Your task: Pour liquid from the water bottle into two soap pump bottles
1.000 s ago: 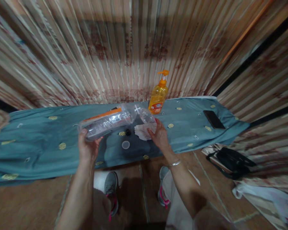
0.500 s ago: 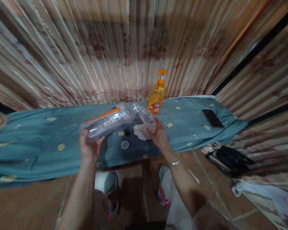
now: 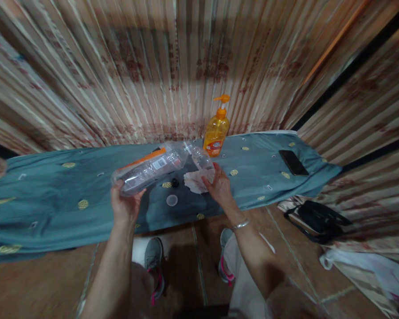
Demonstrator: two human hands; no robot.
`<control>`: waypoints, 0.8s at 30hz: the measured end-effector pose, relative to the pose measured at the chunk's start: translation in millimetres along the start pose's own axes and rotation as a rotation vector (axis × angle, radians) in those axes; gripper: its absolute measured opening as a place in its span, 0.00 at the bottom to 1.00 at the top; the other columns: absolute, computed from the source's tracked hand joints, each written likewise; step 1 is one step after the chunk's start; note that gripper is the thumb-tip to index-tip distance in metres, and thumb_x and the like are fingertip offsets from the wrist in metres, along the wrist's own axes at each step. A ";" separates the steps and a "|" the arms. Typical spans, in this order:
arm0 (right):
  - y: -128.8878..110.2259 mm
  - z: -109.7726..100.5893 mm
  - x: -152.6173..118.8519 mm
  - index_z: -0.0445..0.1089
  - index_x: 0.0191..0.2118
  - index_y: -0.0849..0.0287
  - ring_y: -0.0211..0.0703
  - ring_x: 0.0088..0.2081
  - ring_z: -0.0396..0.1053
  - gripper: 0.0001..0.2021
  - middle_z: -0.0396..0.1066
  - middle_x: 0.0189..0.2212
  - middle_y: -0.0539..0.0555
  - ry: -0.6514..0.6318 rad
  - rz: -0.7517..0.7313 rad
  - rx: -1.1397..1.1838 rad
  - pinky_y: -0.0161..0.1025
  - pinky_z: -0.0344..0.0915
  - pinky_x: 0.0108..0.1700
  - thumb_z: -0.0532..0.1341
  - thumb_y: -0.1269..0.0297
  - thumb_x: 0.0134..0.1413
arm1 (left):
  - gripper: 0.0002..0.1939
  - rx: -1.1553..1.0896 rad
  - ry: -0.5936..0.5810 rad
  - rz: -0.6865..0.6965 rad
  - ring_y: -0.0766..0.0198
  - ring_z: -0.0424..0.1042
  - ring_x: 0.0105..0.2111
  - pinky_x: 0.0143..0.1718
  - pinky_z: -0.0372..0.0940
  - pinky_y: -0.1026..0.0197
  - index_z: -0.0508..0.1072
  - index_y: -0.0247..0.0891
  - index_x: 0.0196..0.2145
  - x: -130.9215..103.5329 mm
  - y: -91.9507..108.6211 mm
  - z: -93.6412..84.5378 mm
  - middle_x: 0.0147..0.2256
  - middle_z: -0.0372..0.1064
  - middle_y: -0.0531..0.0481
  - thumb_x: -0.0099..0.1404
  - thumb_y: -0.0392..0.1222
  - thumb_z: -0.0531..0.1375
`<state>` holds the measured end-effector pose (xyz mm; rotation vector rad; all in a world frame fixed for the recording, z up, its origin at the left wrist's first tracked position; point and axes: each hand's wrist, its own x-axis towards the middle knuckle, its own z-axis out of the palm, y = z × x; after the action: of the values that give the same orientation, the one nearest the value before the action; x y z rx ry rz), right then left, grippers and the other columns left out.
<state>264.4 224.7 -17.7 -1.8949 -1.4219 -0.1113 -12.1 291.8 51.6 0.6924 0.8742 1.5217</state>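
My left hand (image 3: 124,204) is closed around the base of a large clear plastic bottle (image 3: 153,169) with an orange strip along its upper side. The bottle lies tilted, its neck end toward the right. My right hand (image 3: 220,186) grips a smaller clear plastic bottle (image 3: 201,158) together with a crumpled white tissue (image 3: 195,180). The two bottles meet mouth to mouth, or nearly so; whether they touch is unclear. Below them on the cloth lie a round translucent lid (image 3: 172,200) and a small black cap-like piece (image 3: 175,183).
An orange pump bottle (image 3: 214,134) stands upright behind the smaller bottle. A black phone (image 3: 293,162) lies at the right on the teal patterned cloth (image 3: 53,186). Pleated curtains (image 3: 146,79) hang behind. A black bag (image 3: 319,217) is at the lower right.
Both hands keep their grips, and the bottles stay almost in place. The whole view has shifted very slightly.
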 end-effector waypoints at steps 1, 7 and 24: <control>-0.2 -0.3 0.0 0.58 0.64 0.69 0.61 0.56 0.72 0.33 0.72 0.54 0.73 0.000 0.001 -0.001 0.56 0.70 0.56 0.59 0.51 0.61 | 0.18 -0.009 -0.006 0.001 0.55 0.75 0.39 0.26 0.72 0.63 0.76 0.42 0.37 0.3 0.7 0.5 0.40 0.76 0.47 0.48 0.50 0.68; -1.0 -2.5 0.1 0.59 0.63 0.69 0.61 0.56 0.72 0.32 0.72 0.54 0.73 -0.003 -0.014 0.009 0.57 0.70 0.56 0.59 0.52 0.61 | 0.21 -0.021 0.014 0.042 0.58 0.74 0.35 0.24 0.71 0.63 0.76 0.44 0.38 -1.2 6.4 5.8 0.39 0.76 0.49 0.44 0.49 0.68; 0.1 -0.3 -3.2 0.59 0.64 0.67 0.60 0.56 0.71 0.32 0.71 0.56 0.72 0.008 -0.006 0.022 0.57 0.69 0.57 0.59 0.51 0.61 | 0.15 0.022 -0.036 0.115 0.57 0.75 0.39 0.26 0.71 0.63 0.74 0.46 0.33 2.0 15.5 1.3 0.40 0.78 0.50 0.46 0.49 0.67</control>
<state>263.3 222.0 -19.1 -1.8704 -1.4187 -0.1056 -19.8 293.5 65.2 0.7950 0.8369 1.5987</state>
